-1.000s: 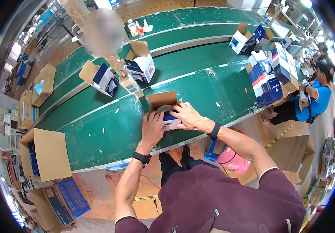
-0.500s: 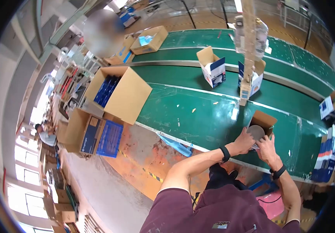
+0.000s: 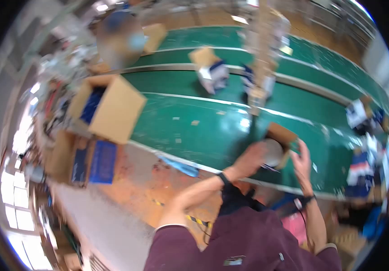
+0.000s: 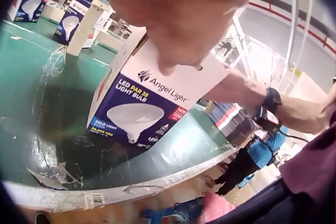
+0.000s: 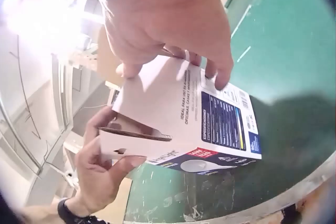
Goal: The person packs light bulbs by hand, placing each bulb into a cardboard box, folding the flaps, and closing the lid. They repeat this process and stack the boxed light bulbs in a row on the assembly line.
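A light bulb box (image 4: 139, 100), white and dark blue with a bulb printed on its front, stands upright on the green work surface. Its brown back flap (image 3: 281, 133) is raised, and a round greyish bulb face (image 3: 273, 152) shows in the opening. My left hand (image 3: 251, 159) pinches the upper front edge, thumb (image 4: 167, 64) outside and fingers over the top. My right hand (image 5: 168, 24) is at the opposite side, its fingers (image 5: 224, 71) extended at the printed side panel. The box interior is mostly hidden.
Other bulb boxes (image 3: 213, 77) stand open on the belt beyond a wooden post (image 3: 260, 58). A large carton (image 3: 117, 108) is at the left end, above a blue crate (image 3: 103, 162). Stacked flat boxes (image 3: 359, 174) lie at right. A person in blue (image 4: 265, 150) stands beyond.
The head view has swung left, shifting the scene rightward. Both hands were close together on the box's top; my right hand has since moved outward to its right side, with straighter fingers.
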Available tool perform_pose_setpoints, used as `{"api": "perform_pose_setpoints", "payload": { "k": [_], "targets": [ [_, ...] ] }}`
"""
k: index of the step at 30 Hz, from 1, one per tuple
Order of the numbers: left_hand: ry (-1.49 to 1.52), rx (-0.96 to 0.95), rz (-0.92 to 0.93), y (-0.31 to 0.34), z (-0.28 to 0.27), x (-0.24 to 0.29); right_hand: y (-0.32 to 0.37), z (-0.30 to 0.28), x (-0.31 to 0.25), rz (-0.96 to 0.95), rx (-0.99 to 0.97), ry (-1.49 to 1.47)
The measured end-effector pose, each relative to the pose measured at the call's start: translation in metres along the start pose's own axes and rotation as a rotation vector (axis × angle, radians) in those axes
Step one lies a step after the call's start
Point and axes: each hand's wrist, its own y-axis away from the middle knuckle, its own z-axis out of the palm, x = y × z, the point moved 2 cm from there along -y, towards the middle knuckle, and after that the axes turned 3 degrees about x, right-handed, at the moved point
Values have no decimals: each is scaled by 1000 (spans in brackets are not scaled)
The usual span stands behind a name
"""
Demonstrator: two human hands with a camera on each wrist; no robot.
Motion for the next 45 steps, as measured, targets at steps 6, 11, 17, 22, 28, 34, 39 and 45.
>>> {"api": "perform_pose_setpoints", "payload": {
  "k": [6,11,17,22,28,34,39,45],
  "targets": [
    [130,-281,-56,-8,-13,15,-22,82,41,202,-220,-352],
    [397,-413,-276,-33,-17,2,-8,83,50,52,-64,-228],
    [342,-610,-26,-38,-24,-13,-38,21,-12,34,-415,-318],
    [345,-742,-133,-46,-33,-17,-41,19,-43,-370,-749,276],
    [333,-588,-233,-33,-32,-17,-48,31,-33,-367,-782,211],
    [349,-41,-740,32,-28,-5,-31,35,-7,-572,-642,199],
    [27,-20,-391,26,-22,14,-35,42,0,-591,-789,224],
    [-49,-202,-141,25,-26,-11,-20,24,8,-558,-860,145]
  ]
}}
